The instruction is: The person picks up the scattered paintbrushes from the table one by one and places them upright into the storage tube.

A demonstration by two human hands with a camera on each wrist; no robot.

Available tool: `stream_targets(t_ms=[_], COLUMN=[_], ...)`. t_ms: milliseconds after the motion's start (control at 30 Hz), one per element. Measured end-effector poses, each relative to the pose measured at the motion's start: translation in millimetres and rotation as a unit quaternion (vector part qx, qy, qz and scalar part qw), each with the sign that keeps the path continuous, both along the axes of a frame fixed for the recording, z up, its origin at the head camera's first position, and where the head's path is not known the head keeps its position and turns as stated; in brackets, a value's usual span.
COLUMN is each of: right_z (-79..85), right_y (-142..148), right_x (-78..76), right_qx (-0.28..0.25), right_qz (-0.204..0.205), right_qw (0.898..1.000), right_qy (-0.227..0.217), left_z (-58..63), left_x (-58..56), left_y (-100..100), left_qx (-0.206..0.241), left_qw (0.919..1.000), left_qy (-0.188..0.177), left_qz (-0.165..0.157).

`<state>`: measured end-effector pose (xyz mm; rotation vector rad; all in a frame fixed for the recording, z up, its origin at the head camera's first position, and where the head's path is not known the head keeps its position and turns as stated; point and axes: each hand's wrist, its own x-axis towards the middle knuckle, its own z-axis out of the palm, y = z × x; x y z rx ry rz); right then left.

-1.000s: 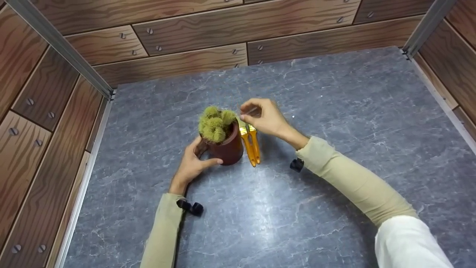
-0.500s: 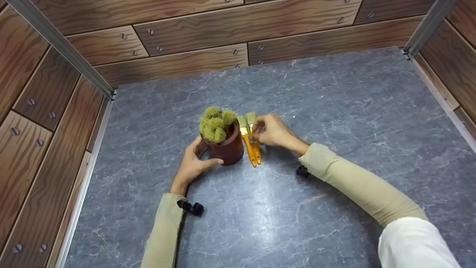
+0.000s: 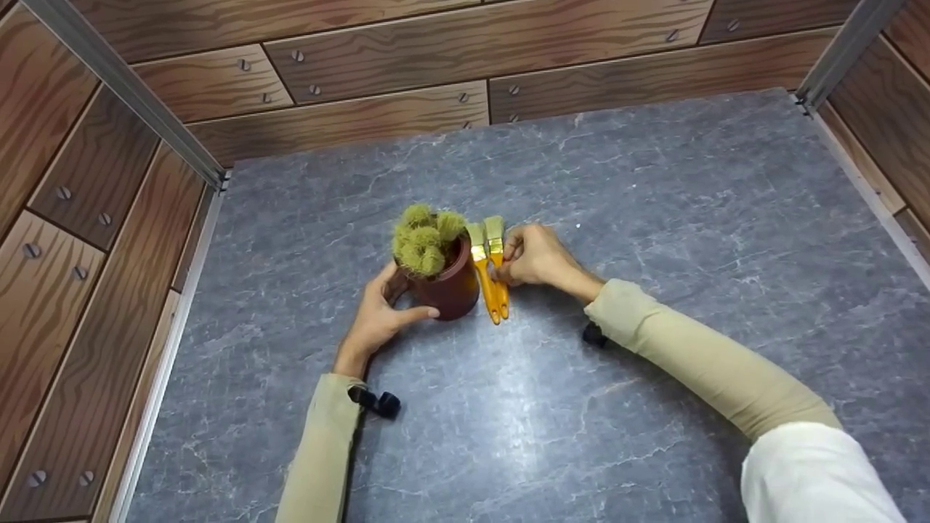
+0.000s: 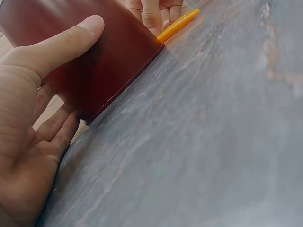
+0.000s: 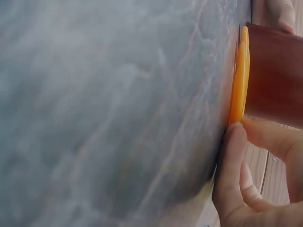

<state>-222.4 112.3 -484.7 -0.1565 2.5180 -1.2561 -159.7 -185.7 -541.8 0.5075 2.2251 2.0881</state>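
Note:
A dark red pot with a bushy yellow-green cactus, a potted cactus (image 3: 445, 294), stands upright on the table. My left hand (image 3: 374, 316) grips it from the left, the thumb across its near side and the fingers round the back. Just right of the pot lie two paintbrushes side by side, with orange handles and pale bristles pointing away: a left paintbrush (image 3: 484, 280) and a right paintbrush (image 3: 495, 236). My right hand (image 3: 536, 256) pinches the right one's handle between thumb and fingertips. In the right wrist view, an orange handle (image 5: 241, 75) lies along the pot's foot.
The grey marbled tabletop (image 3: 617, 436) stretches out on all sides of the pot. Wood-patterned panels (image 3: 378, 80) wall it in at the back, left and right, with grey metal posts (image 3: 123, 94) at the rear corners.
My right hand has come down from beside the bristles to the right paintbrush's handle and now pinches it. That brush's bristles have shifted slightly right. My left hand has stayed on the pot.

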Motion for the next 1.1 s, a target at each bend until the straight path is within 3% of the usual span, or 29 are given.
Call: stream_targets(t_ms=[200, 400, 633, 1100], right_z=[-1.3, 1.0, 6.7, -0.3], right_y=[-0.8, -5.4, -3.2, 9.6], right_x=[1.7, 3.0, 1.9, -0.6], right_qx=[-0.034, 0.012, 0.066, 0.014], right_qz=[-0.022, -0.023, 0.008, 0.012], right_qw=[0.999, 1.0, 0.997, 1.0], right_qy=[-0.033, -0.014, 0.034, 0.017], left_z=[0.2, 0.7, 0.9, 1.4], left_x=[0.8, 1.2, -0.2, 0.2], left_y=[-1.4, -1.7, -0.3, -1.0], left_qx=[-0.006, -0.003, -0.003, -0.007], left_qw=[1.0, 1.0, 1.0, 0.9999], left_qy=[0.006, 0.002, 0.002, -0.006], left_qz=[0.0, -0.001, 0.0, -0.004])
